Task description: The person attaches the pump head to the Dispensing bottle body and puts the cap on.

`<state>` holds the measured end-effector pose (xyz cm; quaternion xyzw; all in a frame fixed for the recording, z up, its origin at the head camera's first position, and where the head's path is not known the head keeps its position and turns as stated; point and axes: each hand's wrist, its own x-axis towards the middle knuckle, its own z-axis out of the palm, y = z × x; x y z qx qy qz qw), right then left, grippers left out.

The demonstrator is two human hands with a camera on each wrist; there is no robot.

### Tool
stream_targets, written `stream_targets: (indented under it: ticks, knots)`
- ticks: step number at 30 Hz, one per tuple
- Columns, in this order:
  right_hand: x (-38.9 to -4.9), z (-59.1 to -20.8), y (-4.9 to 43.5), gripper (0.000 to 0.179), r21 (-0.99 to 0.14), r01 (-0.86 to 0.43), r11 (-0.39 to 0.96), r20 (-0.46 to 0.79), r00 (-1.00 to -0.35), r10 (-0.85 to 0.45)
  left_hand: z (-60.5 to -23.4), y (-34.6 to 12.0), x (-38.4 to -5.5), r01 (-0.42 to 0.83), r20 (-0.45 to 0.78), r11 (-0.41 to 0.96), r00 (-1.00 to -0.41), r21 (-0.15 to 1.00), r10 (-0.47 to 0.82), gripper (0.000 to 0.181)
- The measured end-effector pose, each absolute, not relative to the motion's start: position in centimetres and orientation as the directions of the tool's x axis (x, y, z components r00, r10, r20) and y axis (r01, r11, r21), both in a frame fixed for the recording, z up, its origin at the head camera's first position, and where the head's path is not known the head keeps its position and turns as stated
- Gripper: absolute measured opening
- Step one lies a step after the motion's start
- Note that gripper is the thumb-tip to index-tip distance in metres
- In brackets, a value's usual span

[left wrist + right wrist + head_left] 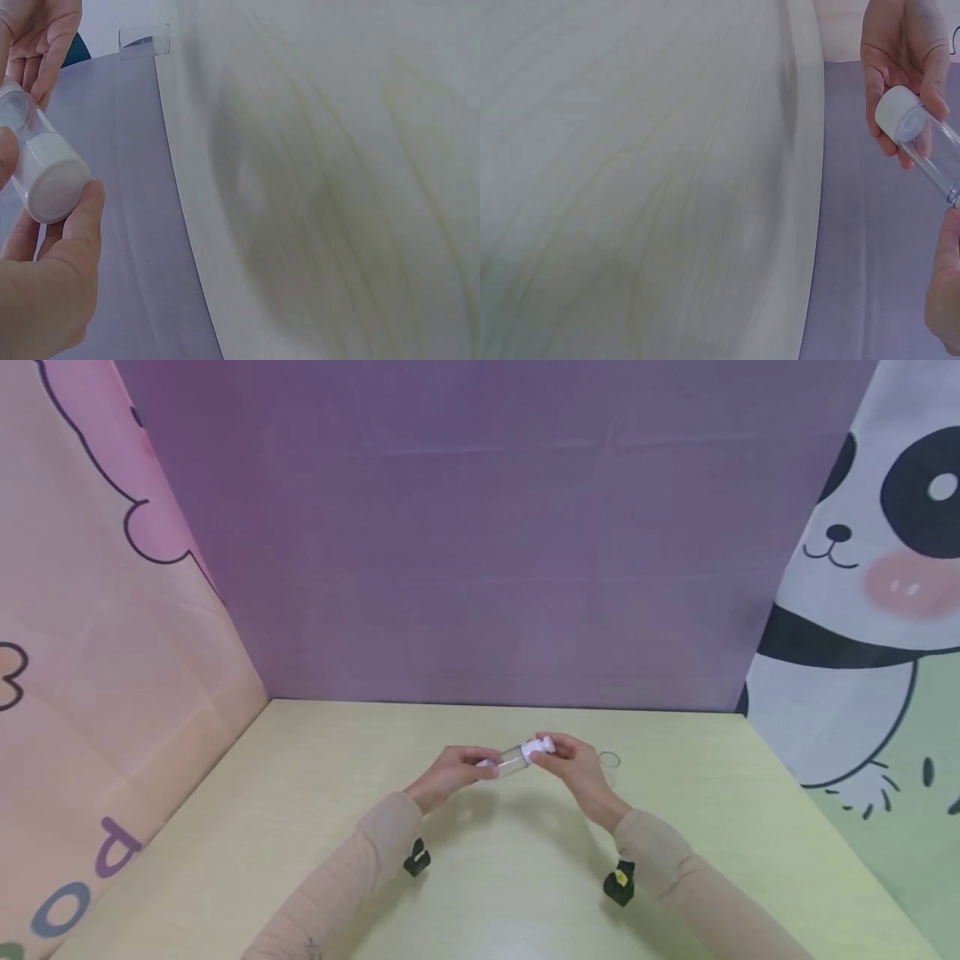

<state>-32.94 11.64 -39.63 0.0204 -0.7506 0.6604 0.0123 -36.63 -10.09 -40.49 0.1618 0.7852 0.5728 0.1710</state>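
Note:
Above the table, both hands hold a clear cylindrical bottle (513, 762) with white ends, tilted up toward the right. My left hand (452, 773) grips its white base (58, 191), thumb on one side and fingers on the other. At the raised end, my right hand (576, 770) pinches the white narrow-tipped top (534, 748) between thumb and fingers. The see-through body shows between the hands, and in the right wrist view a white inner disc (910, 124) is visible through it near the base. Part of the top is hidden by the right fingers.
A clear open-ended cap (610, 762) stands on the pale wooden table (300, 777), just beyond the right wrist. A purple cloth (480, 568) rises behind the table's far edge. Printed cloths, one with a panda (840, 710), flank both sides.

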Motion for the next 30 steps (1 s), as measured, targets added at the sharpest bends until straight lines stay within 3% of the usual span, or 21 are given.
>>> stream_targets:
  ticks: [11, 23, 30]
  knots:
    - [-33.09, -40.0, 11.83, 0.054, -0.992, -0.049, 0.116, 0.045, -0.998, -0.038, -40.58, -10.07, -36.55, 0.049, -0.087, 0.279, -0.887, 0.959, 0.454, 0.033]
    - [-32.81, -39.88, 12.31, 0.052, -0.991, -0.126, -0.039, 0.131, -0.975, -0.182, -40.29, -10.09, -36.31, 0.041, -0.106, 0.31, -0.891, 0.95, 0.442, 0.032]
    - [-32.77, -39.9, 12.28, 0.046, -0.992, -0.111, -0.059, 0.12, -0.977, -0.175, -40.41, -10.11, -36.18, 0.037, -0.105, 0.3, -0.89, 0.953, 0.443, 0.033]
